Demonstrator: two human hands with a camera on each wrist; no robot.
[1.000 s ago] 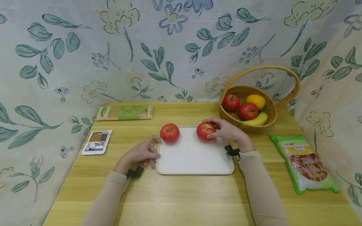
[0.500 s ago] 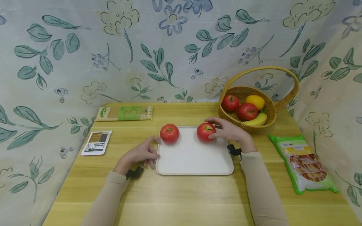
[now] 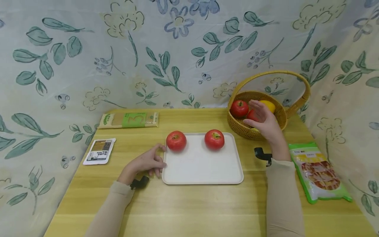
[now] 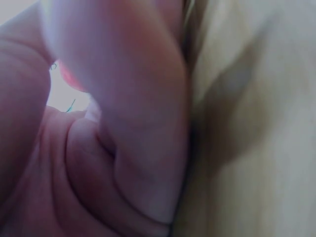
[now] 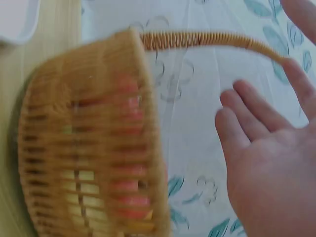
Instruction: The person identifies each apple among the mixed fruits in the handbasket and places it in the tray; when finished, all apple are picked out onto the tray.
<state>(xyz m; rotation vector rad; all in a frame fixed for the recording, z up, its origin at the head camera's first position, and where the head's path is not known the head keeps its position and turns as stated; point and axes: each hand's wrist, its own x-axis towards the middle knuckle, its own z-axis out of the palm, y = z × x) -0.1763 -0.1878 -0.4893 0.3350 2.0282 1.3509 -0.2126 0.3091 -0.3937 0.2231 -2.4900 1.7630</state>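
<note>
Two red apples, the left apple (image 3: 176, 141) and the right apple (image 3: 214, 139), sit near the far edge of a white tray (image 3: 202, 168). My left hand (image 3: 145, 163) rests on the table at the tray's left side, its index finger and thumb touching the rim. Bent fingers fill most of the left wrist view. My right hand (image 3: 265, 121) is raised over the wicker basket (image 3: 244, 131), fingers and thumb spread apart with nothing between them. It partly hides a red apple (image 3: 252, 115) and a yellow lemon-like fruit (image 3: 268, 106) inside; another red apple (image 3: 239, 108) shows at the left.
The basket's tall handle (image 3: 275, 72) arches above it. A banana (image 3: 254, 130) is mostly hidden there. A flat noodle-like packet (image 3: 128, 120) lies at the back left, with a small white packet (image 3: 99, 151) before it. A green-edged food bag (image 3: 321, 174) lies at the right.
My right hand has let go of the right apple on the tray and moved right and back to the basket. My left hand stays at the tray's side.
</note>
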